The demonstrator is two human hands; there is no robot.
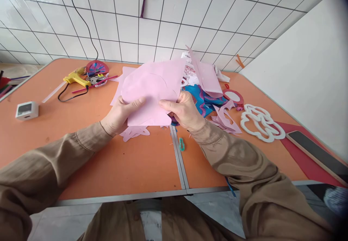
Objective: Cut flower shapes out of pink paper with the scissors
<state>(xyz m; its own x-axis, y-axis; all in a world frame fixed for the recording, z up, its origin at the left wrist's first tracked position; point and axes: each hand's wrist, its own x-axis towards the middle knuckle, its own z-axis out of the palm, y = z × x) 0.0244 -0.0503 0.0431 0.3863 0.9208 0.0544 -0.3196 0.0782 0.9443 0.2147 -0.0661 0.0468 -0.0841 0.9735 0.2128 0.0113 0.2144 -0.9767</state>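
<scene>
Between my two hands, raised above the orange table, is a pink sheet with a faint curved outline on it and a cut, uneven lower edge. My left hand grips its left side, thumb lying on the front face. On the right, my right hand pinches the sheet with the thumb in front; the other fingers are partly hidden behind it. Under the sheet lie pink cut-out strips. Close to my right wrist is a small teal clip. More pink offcuts lie to the right.
At left are a yellow glue gun, its cord, and a white box. Behind my right hand are blue patterned fabric and a folded pink sheet. White cloud-shaped outlines and a phone lie right.
</scene>
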